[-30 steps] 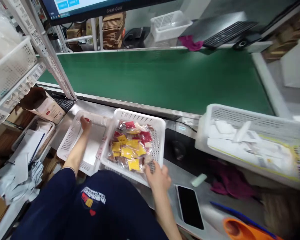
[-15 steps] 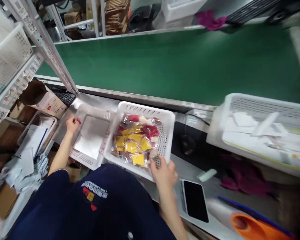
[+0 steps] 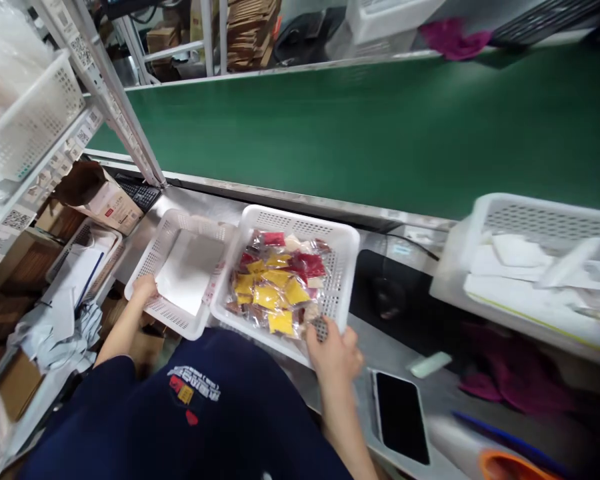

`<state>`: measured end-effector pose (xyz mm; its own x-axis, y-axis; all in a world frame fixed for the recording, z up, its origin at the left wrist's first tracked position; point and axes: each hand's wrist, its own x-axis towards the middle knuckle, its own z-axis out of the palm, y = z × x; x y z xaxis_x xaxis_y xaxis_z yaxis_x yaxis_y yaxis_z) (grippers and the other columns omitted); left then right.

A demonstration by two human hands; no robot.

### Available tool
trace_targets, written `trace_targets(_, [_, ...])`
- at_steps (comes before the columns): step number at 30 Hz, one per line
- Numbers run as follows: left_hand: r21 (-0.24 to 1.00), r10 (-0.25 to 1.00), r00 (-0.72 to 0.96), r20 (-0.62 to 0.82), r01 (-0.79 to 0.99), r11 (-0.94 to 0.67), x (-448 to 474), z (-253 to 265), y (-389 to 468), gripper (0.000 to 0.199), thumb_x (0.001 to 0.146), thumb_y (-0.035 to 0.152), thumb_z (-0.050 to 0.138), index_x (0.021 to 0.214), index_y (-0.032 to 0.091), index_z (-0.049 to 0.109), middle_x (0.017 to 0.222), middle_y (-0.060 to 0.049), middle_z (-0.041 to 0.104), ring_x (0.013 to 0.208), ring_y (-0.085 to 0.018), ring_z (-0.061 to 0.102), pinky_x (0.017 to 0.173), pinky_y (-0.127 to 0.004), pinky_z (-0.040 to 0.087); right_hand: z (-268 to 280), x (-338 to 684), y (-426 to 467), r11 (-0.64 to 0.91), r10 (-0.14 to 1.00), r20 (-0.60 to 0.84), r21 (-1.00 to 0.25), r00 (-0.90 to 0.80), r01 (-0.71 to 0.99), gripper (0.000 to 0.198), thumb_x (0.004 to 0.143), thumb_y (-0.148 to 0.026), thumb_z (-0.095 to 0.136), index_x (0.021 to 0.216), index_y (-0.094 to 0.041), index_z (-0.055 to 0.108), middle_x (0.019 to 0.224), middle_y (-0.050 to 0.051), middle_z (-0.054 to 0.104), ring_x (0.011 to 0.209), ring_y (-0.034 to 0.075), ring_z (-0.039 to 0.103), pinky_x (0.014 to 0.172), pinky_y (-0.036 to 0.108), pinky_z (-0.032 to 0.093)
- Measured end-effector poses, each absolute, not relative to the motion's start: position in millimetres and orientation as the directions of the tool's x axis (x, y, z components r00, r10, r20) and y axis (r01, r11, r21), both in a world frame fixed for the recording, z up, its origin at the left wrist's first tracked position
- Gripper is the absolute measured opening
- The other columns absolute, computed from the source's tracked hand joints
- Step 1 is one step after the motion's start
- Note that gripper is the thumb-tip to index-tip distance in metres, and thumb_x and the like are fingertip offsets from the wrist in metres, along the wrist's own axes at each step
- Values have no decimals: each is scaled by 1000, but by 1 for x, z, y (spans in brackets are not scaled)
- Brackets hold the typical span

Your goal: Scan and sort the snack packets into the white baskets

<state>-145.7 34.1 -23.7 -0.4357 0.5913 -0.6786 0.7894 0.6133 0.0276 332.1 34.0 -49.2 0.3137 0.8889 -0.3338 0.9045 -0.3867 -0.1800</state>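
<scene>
A white perforated plastic basket point(image 3: 353, 263) holds several clear packets with yellow, dark red and beige contents point(image 3: 280, 280). My right hand point(image 3: 334, 350) is closed around that basket's near right corner, its fingers over the rim beside a small grey patterned piece point(image 3: 321, 328). To the left, touching it, stands a second white basket point(image 3: 185, 327) with white sheets point(image 3: 185, 270) lying in its bottom. At this second basket's near left side, my left hand point(image 3: 145, 288) is closed on the rim; its fingertips are partly hidden.
Behind the steel bench runs a green conveyor belt point(image 3: 330, 133). Right of the packets are a black mat point(image 3: 370, 287), a mouse point(image 3: 389, 298), a phone point(image 3: 401, 417) and a white bin of papers point(image 3: 460, 267). A metal post point(image 3: 125, 120) and an open carton point(image 3: 105, 200) stand left.
My left hand has moved down and nearer, onto the left basket's rim, and that basket has shifted slightly left. My right hand stays at its corner. The view has shifted a little.
</scene>
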Motion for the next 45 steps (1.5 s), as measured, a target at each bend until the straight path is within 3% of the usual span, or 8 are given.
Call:
trace_targets(8, [89,757,-589,-283,769,632,-182,39,25,29,84,15,79,68,20,56,68,-5,58,101,-34,70,91,-47,56,-52,332,34,-379,899,-314,-204,306,903,58,99,-43,55,145,-12,70,148,25,58,132,40,59,114,58,46])
trace_targets(11, [358,785,-620,19,737,573,-174,63,26,24,82,21,84,72,23,63,67,-3,59,84,-28,68,85,-42,55,-55,333,34,-369,907,-299,-223,297,902,58,97,-43,55,143,-12,71,147,24,58,131,40,59,113,59,46])
trace_targets(16, [836,727,-545,418,544,-72,-83,79,62,18,92,37,82,88,24,70,93,-5,75,88,-22,70,82,-37,57,-58,335,36,-373,893,-337,-187,298,909,57,99,-44,54,146,-16,68,151,22,56,135,38,58,117,57,45])
trace_targets(24, [993,994,-2,112,27,-112,67,48,96,40,89,51,82,74,24,56,95,-9,80,93,-25,78,90,-43,64,-53,331,37,-361,903,-314,-184,293,914,54,100,-40,53,147,-17,67,149,21,58,132,36,60,111,53,48])
trace_targets(32, [871,727,-588,354,-74,-485,-8,146,102,48,80,48,82,90,28,40,80,5,76,61,-17,69,59,-30,57,-44,326,39,-354,892,-351,-153,284,923,54,106,-39,50,150,-13,65,154,24,54,136,35,59,119,54,43])
trace_targets(38, [934,736,-614,284,5,-357,-9,150,81,57,73,82,66,101,34,55,59,4,52,53,-21,56,61,-41,57,-41,324,39,-369,877,-375,-129,300,920,52,105,-37,53,151,-14,65,155,23,54,136,35,60,119,52,42])
trace_targets(42, [879,854,-335,398,-127,-460,40,100,90,32,92,61,66,103,31,62,77,0,71,68,-21,68,72,-41,61,-38,323,39,-364,880,-373,-137,293,921,53,108,-38,50,152,-13,65,156,24,53,145,36,55,121,51,42])
trace_targets(45, [961,968,47,246,117,-250,58,52,99,54,86,64,76,126,28,69,123,-12,79,124,-35,73,118,-58,53,-39,324,39,-375,875,-382,-142,299,916,53,106,-37,53,152,-14,65,157,24,54,144,36,56,122,52,43])
